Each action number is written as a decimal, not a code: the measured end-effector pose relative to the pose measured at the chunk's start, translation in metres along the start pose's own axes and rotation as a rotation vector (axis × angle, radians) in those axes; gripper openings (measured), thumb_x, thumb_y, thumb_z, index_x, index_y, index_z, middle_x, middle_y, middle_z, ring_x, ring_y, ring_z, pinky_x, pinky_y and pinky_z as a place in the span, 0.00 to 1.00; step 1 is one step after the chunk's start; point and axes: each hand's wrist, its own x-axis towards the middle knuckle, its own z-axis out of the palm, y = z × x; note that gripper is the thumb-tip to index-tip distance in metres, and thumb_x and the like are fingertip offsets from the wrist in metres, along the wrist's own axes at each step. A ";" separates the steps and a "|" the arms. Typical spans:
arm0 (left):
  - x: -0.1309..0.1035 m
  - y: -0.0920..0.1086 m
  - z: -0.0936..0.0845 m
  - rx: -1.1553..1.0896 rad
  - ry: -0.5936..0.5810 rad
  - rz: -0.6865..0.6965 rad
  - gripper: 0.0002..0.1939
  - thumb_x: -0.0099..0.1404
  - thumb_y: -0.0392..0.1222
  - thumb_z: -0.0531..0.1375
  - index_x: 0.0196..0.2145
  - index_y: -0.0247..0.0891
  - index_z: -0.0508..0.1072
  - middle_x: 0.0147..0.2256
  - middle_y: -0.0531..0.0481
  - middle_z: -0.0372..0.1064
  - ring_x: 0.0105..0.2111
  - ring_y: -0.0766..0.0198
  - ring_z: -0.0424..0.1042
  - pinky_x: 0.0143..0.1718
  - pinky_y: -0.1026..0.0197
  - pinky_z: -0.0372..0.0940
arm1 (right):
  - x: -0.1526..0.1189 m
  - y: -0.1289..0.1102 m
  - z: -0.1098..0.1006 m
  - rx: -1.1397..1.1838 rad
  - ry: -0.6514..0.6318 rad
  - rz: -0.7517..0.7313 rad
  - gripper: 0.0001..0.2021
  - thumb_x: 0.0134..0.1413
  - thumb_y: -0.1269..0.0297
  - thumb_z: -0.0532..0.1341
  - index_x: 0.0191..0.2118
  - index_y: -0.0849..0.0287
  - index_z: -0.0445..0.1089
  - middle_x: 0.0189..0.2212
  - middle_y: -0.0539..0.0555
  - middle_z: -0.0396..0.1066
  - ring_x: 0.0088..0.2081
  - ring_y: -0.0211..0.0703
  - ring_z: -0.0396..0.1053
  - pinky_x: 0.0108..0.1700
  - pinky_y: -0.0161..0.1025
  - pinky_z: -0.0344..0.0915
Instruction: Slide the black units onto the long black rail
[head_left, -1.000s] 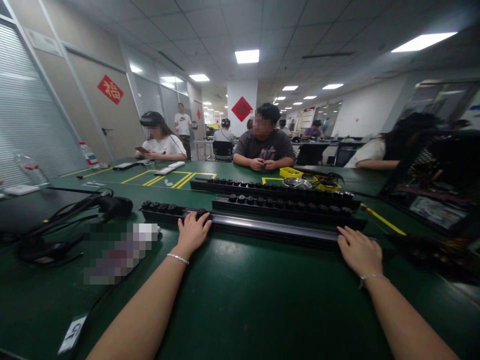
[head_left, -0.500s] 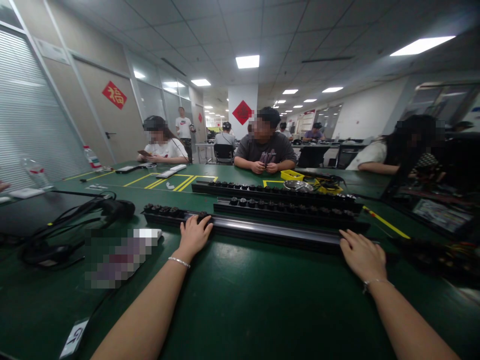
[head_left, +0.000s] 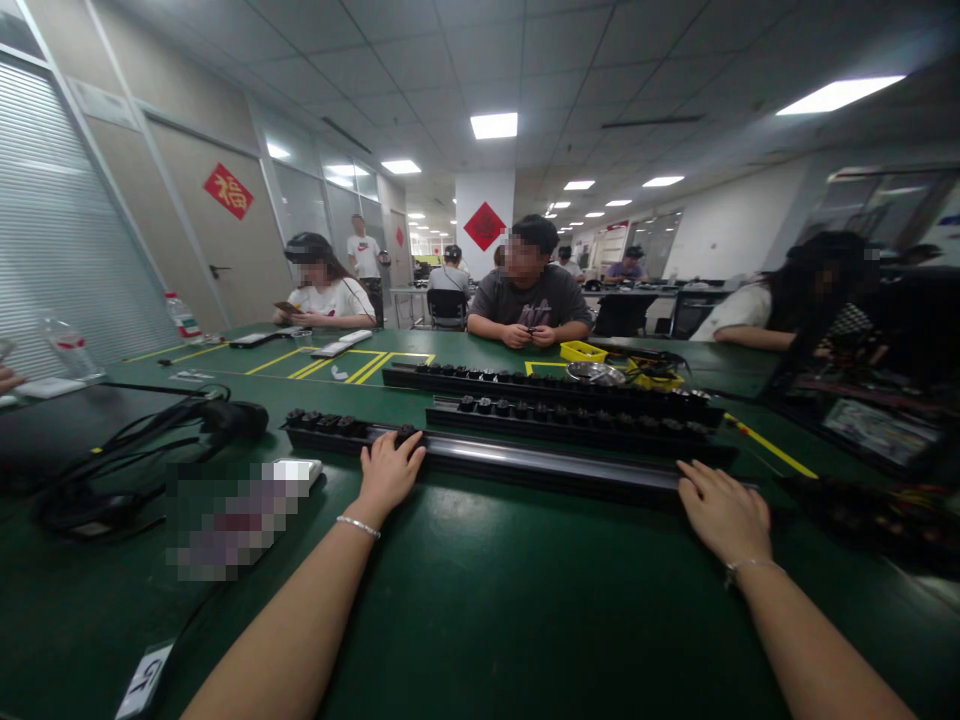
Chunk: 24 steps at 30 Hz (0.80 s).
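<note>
Both our hands rest on the near rail (head_left: 555,464), a long black bar with a shiny groove, lying crosswise before us on the green table (head_left: 495,590). Its long axis runs from left to right, the right end a little closer to us than the left, so it lies straight under our fingertips and forward of our wrists. Our left hand (head_left: 391,468) is over the left part of the rail, not at the very end; its fingers are spread, the tips reaching to a single black part (head_left: 406,432) on the rail. We cannot tell whether they press on that part or merely lie beside it. To the left of this hand, a short row of parts (head_left: 327,420) sits along the left end of the rail. Our right hand (head_left: 726,512) lies at the right end, palm down, fingers close together and pointing forward and left; its thumb is hard to make out, so we cannot tell whether it grips the rail. Between the two hands the groove shows bare. The single part is thus right by the left hand and well apart from the right, with the open length of groove between. Just beyond, the middle rail (head_left: 574,428) and the back rail (head_left: 409,378) lie roughly parallel to ours, each carrying a line of black parts, and a yellow tray (head_left: 583,352) and a metal dish (head_left: 596,374) stand behind them.
</note>
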 end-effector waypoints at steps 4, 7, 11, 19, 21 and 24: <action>0.001 0.000 0.000 -0.007 -0.011 -0.018 0.22 0.68 0.52 0.47 0.57 0.52 0.64 0.57 0.40 0.59 0.59 0.48 0.55 0.56 0.37 0.50 | 0.000 0.000 -0.002 -0.004 -0.016 -0.002 0.29 0.58 0.53 0.40 0.58 0.56 0.64 0.59 0.54 0.60 0.60 0.53 0.54 0.61 0.58 0.48; 0.002 0.000 0.000 -0.007 -0.024 -0.024 0.22 0.68 0.52 0.47 0.57 0.52 0.64 0.58 0.40 0.59 0.59 0.48 0.54 0.57 0.37 0.50 | 0.000 -0.001 -0.004 -0.008 -0.025 0.003 0.30 0.58 0.52 0.39 0.58 0.56 0.64 0.60 0.54 0.60 0.60 0.53 0.54 0.61 0.58 0.48; 0.002 0.001 0.000 -0.014 -0.028 -0.019 0.22 0.68 0.52 0.47 0.57 0.52 0.65 0.58 0.40 0.58 0.60 0.48 0.54 0.57 0.38 0.50 | 0.000 -0.001 -0.004 -0.009 -0.032 0.000 0.30 0.58 0.51 0.39 0.58 0.56 0.63 0.59 0.55 0.60 0.60 0.54 0.54 0.60 0.59 0.48; 0.002 0.001 0.002 -0.044 -0.024 0.002 0.21 0.67 0.53 0.48 0.56 0.53 0.66 0.58 0.41 0.59 0.59 0.48 0.54 0.57 0.37 0.49 | 0.000 -0.001 -0.004 0.009 -0.015 -0.007 0.30 0.58 0.50 0.40 0.57 0.56 0.65 0.58 0.55 0.61 0.60 0.55 0.54 0.60 0.59 0.49; 0.001 0.002 0.002 -0.049 -0.022 0.011 0.21 0.67 0.53 0.48 0.56 0.53 0.66 0.58 0.42 0.58 0.59 0.48 0.54 0.57 0.37 0.49 | 0.000 -0.001 -0.004 0.013 -0.011 -0.011 0.30 0.57 0.51 0.40 0.57 0.56 0.65 0.58 0.55 0.61 0.60 0.55 0.54 0.59 0.59 0.49; 0.001 0.004 0.003 -0.056 -0.020 0.020 0.21 0.67 0.52 0.48 0.55 0.54 0.66 0.58 0.42 0.58 0.59 0.49 0.53 0.57 0.36 0.49 | 0.000 0.000 -0.003 0.012 -0.011 -0.018 0.30 0.57 0.51 0.40 0.57 0.56 0.65 0.58 0.56 0.61 0.60 0.55 0.54 0.59 0.60 0.49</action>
